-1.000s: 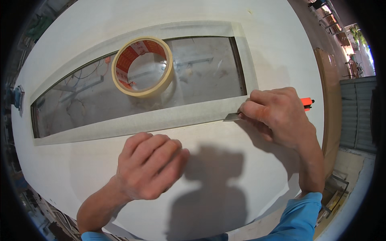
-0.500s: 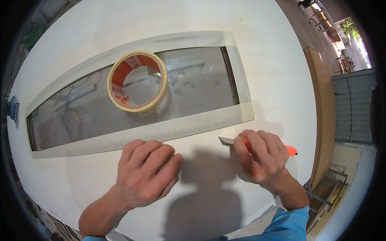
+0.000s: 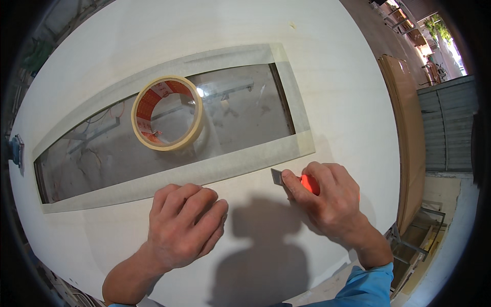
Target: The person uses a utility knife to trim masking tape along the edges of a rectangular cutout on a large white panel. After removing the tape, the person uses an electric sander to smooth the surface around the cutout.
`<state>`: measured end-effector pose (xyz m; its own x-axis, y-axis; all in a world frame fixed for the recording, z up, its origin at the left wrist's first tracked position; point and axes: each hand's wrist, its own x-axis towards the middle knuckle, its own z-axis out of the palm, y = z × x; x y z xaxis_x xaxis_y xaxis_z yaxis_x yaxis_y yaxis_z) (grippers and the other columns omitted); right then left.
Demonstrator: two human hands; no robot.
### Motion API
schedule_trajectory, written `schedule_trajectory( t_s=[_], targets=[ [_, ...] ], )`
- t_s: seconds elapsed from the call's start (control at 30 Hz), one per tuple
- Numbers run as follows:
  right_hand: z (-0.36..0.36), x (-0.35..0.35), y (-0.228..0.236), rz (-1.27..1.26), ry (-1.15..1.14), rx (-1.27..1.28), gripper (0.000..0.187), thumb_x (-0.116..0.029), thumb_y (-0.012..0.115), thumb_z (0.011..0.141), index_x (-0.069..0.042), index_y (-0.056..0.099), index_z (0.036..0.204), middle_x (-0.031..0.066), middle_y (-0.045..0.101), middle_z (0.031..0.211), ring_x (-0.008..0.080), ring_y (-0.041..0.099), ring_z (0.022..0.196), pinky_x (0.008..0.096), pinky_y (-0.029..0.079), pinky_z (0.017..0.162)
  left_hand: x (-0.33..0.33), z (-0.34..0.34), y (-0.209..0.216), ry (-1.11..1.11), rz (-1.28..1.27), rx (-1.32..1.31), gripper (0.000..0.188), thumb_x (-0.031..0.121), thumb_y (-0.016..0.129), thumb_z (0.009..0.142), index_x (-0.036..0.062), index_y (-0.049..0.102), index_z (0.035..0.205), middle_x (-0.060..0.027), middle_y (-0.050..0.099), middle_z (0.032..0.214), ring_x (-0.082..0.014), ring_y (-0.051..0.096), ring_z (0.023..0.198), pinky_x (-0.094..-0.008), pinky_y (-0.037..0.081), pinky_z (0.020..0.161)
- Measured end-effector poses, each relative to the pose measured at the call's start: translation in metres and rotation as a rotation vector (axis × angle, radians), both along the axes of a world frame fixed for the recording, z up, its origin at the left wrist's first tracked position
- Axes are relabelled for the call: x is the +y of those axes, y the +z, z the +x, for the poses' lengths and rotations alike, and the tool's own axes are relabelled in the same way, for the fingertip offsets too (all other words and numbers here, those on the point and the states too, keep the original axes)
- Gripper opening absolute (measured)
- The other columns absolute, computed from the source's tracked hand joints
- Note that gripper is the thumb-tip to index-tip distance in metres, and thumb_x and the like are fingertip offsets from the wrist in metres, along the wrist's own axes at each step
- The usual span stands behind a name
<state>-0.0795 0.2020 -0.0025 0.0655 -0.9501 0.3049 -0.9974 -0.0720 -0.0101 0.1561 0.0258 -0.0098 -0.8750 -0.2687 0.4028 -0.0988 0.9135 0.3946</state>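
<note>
My right hand [image 3: 335, 202] grips a utility knife [image 3: 310, 184] with an orange-red handle. Its broad blade sticks out past my thumb and points left, close to the lower right corner of the masking tape border [image 3: 240, 171]. My left hand [image 3: 184, 225] rests with curled fingers beside the border's near strip; its fingertips are hidden underneath, so I cannot see what they hold, if anything. The tape frames a long, tapering glass pane [image 3: 240, 117] set in a white panel [image 3: 348, 112]. A wide roll of tape [image 3: 197, 130] lies on the glass.
At the panel's left edge sits a small blue and grey tool [image 3: 17, 153]. Brown boards [image 3: 406, 138] stand along the right side, near a grey corrugated sheet [image 3: 445, 123]. A metal frame [image 3: 434, 230] is at the lower right.
The knife has turned in my right hand, so its blade now shows its broad face and the handle's rear end is hidden. My left hand stays curled. The view has shifted slightly.
</note>
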Motion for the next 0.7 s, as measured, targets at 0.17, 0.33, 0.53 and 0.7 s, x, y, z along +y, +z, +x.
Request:
schedule_trajectory(
  t_s=[0.17,0.33,0.53,0.7],
  targets=[
    [0.001,0.003,0.001,0.074,0.034,0.007,0.058,-0.008,0.07,0.081,-0.006,0.068,0.138,0.0122,0.061,0.101,0.0207,0.05,0.073,0.033,0.039,0.059,0.001,0.003,-0.003,-0.008,0.005,-0.003,0.029,0.007,0.081,0.072,0.0054,0.074,0.099,-0.0067,0.067,0.102,-0.0259,0.063,0.096,-0.0417,0.047,0.083],
    [0.006,0.002,0.0,0.074,0.002,-0.037,0.06,-0.007,0.068,0.082,-0.003,0.065,0.142,0.0137,0.06,0.104,0.0208,0.048,0.073,0.0338,0.039,0.059,0.003,0.002,-0.002,0.011,-0.027,-0.017,0.025,0.009,0.08,0.074,0.0063,0.074,0.098,-0.0063,0.067,0.101,-0.0251,0.063,0.098,-0.0413,0.049,0.085],
    [0.01,0.002,0.001,0.088,-0.03,-0.071,0.063,-0.005,0.07,0.08,-0.004,0.064,0.142,0.0137,0.059,0.106,0.0213,0.048,0.074,0.0343,0.039,0.059,0.007,0.0,0.0,0.029,-0.043,-0.05,0.024,0.009,0.079,0.075,0.007,0.074,0.098,-0.0063,0.067,0.102,-0.0254,0.063,0.099,-0.0414,0.049,0.086],
    [0.013,0.002,0.002,0.089,-0.068,-0.087,0.062,-0.004,0.072,0.079,-0.006,0.064,0.141,0.0121,0.058,0.105,0.0214,0.048,0.073,0.0346,0.039,0.059,0.006,-0.001,0.0,0.029,-0.036,-0.045,0.023,0.009,0.079,0.076,0.0073,0.074,0.098,-0.0058,0.067,0.102,-0.0251,0.063,0.099,-0.0415,0.049,0.086]
  ],
)
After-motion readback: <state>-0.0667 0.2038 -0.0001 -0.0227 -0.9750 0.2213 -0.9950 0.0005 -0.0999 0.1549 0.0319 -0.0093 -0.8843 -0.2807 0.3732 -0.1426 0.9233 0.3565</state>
